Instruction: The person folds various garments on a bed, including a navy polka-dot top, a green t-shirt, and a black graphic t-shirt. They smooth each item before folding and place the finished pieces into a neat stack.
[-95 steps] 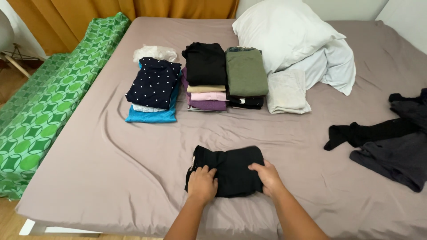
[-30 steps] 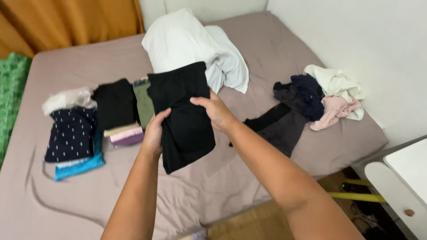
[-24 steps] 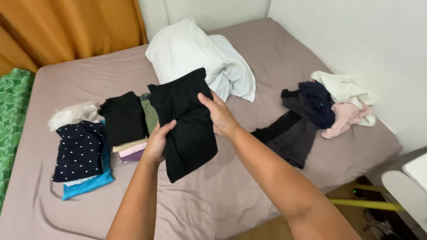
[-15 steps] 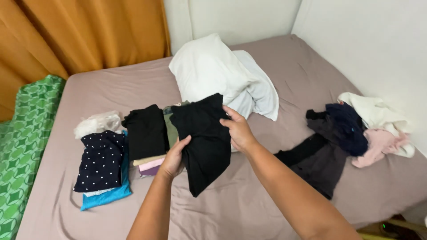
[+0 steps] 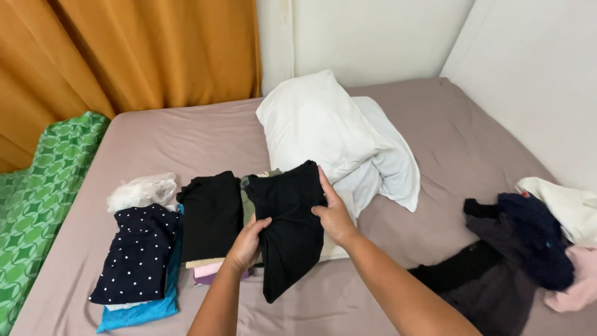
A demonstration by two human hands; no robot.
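- Hands: left hand [image 5: 247, 241] and right hand [image 5: 334, 214] both closed on a folded black garment [image 5: 287, 227], left pinching its left edge, right clamped on its right edge near the top.
- Garment held above the bed [image 5: 186, 134], over the right end of the row of folded clothes; its lower corner hangs free over the sheet.
- Done, judged from the layout: three stacks sit in a row — dotted navy top [image 5: 138, 252] over a blue piece [image 5: 140, 312] and a white bundle [image 5: 142, 190]; a black stack [image 5: 210, 214] over pale and purple pieces; an olive stack [image 5: 247, 204], mostly hidden behind the garment.
- In hand: the garment looks folded, not yet set down on a stack.
- Left: a loose heap [image 5: 522, 261] at the right edge of the bed — dark, white and pink pieces, unfolded.
- Other: white pillow [image 5: 314, 121] just behind the stacks, green blanket [image 5: 43, 186] along the left side, orange curtain [image 5: 124, 50] behind.
- Packages, labels, signs: none visible; no tags showing on any piece.
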